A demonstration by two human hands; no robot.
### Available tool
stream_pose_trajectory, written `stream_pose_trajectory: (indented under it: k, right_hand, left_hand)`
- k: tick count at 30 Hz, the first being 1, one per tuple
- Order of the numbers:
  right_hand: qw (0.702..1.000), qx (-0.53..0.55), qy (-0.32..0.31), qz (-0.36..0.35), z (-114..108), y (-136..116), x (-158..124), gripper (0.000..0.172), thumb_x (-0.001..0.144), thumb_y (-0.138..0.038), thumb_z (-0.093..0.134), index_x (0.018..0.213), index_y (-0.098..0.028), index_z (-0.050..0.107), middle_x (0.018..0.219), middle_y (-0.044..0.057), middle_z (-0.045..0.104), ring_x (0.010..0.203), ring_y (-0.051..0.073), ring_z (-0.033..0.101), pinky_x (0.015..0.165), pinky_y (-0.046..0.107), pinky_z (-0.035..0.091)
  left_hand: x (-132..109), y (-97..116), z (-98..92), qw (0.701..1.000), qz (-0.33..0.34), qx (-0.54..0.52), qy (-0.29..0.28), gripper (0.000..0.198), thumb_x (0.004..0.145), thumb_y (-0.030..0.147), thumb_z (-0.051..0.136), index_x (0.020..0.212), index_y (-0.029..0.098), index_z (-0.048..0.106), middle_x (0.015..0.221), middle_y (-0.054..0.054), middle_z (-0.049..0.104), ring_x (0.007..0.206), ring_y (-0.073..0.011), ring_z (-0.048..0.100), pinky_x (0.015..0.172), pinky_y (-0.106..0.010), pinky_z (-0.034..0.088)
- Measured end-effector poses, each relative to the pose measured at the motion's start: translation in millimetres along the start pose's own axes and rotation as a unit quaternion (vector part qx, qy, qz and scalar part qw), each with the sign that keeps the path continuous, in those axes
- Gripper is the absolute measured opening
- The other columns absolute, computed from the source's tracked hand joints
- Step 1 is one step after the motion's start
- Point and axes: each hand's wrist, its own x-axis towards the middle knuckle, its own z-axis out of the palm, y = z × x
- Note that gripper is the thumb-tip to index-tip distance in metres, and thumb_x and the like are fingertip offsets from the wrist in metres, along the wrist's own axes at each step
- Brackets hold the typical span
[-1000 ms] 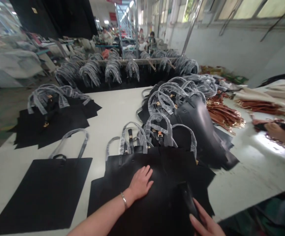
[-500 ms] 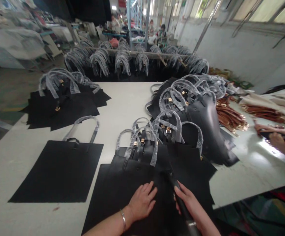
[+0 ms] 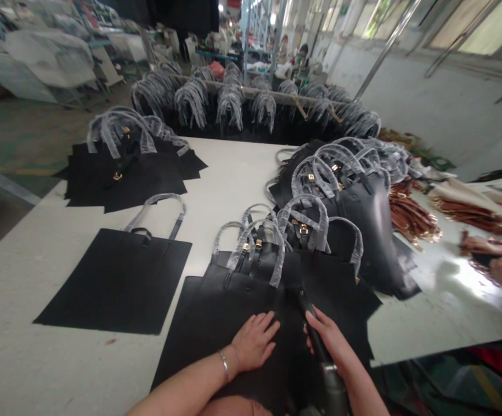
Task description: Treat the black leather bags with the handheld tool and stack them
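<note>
Black leather bag (image 3: 237, 300) is lying under both hands; L hand (image 3: 254, 341) is pressing flat on it, fingers spread; R hand (image 3: 329, 341) is clamping fingers round dark tool (image 3: 318, 346), tip on bag.

Under your left hand (image 3: 255, 341), bag panel (image 3: 233, 294): black leather, smooth, soft sheen. Bag handles (image 3: 259, 248) wrapped in clear plastic film, crinkled, glossy. Clasps (image 3: 258, 244): shiny gold-coloured metal. In your right hand (image 3: 326, 332), tool (image 3: 331, 381): matt dark grip, dull grey metal collar. Bracelet (image 3: 223, 366): polished silvery metal. Bench (image 3: 81, 289): white, smooth, faint shine. Straps (image 3: 411, 216): tan leather, gold-coloured metal ends. Bundles (image 3: 471, 199) beside them: pale cream cloth, matt.
</note>
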Motion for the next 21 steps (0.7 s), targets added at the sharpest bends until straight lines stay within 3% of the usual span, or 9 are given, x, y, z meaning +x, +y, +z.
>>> stream_pose_trajectory:
  k: [5,9,17,21]
  right_hand:
    - [0.999,-0.028,0.018,-0.036,1.2,-0.7,-13.7,0.084,0.074,-0.051,0.070,0.144,-0.017,0.036,0.061,-0.006,0.057,0.042,0.011,0.053,0.038,0.022,0.044]
    - [0.999,-0.045,-0.010,-0.020,0.4,2.1,-37.1,0.092,0.070,-0.055,0.071,0.145,-0.015,0.035,0.063,-0.006,0.057,0.044,0.011,0.053,0.039,0.024,0.043]
    - [0.998,-0.050,0.016,-0.036,11.9,-1.7,-42.3,0.095,0.068,-0.056,0.071,0.146,-0.015,0.035,0.061,-0.006,0.059,0.044,0.013,0.053,0.041,0.025,0.044]
    - [0.998,-0.058,-0.013,-0.014,17.0,5.1,-34.0,0.095,0.067,-0.055,0.071,0.146,-0.015,0.035,0.058,-0.006,0.059,0.042,0.013,0.053,0.038,0.025,0.043]
  left_hand:
    - [-4.0,-22.4,-29.2,0.992,0.123,0.000,-0.030,0.062,0.090,0.048,0.051,0.144,0.023,0.035,0.150,-0.010,0.038,0.123,-0.0264,0.046,0.109,-0.047,0.030]
    - [-6.8,-30.1,-32.4,0.990,0.142,0.025,-0.005,0.061,0.092,0.049,0.049,0.144,0.021,0.035,0.147,-0.011,0.042,0.125,-0.0250,0.046,0.114,-0.048,0.021]
    - [12.3,6.4,-11.5,0.994,0.086,0.052,0.034,0.056,0.095,0.049,0.041,0.142,0.017,0.037,0.147,-0.014,0.042,0.125,-0.0252,0.045,0.115,-0.048,0.020]
    - [22.9,20.9,-1.9,0.995,0.075,0.044,0.047,0.052,0.097,0.045,0.040,0.138,0.014,0.041,0.142,-0.014,0.046,0.125,-0.0251,0.045,0.115,-0.047,0.019]
